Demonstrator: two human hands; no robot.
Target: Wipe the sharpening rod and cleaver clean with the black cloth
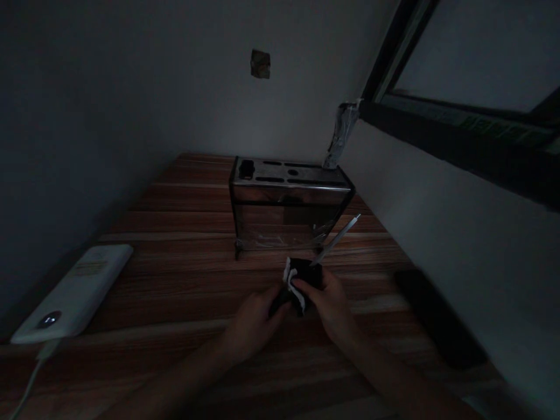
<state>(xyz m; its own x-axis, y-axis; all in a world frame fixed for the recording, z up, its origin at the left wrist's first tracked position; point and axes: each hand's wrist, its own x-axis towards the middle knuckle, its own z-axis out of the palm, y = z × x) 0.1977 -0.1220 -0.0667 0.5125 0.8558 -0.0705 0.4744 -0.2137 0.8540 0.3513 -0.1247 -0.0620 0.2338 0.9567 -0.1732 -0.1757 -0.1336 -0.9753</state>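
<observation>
My left hand [254,326] is closed around the dark handle of a knife [336,240]. Its narrow, pale blade points up and to the right. A black cloth [306,271] with white edging is folded about the lower part of the blade. My right hand [335,303] grips this cloth, the thumb pressed on top by the white edge. Both hands are close together above the wooden tabletop. Dim light and the cloth hide the fingertips and part of the handle. Just behind them stands a metal-topped knife rack [293,175] with slots and a see-through front.
A white power bank [74,291] with a cable [30,382] plugged in lies at the left on the striped wooden table [175,256]. A dark flat object, perhaps a phone [440,318], lies by the right wall. Walls close in behind and at right, below a dark window frame [459,140].
</observation>
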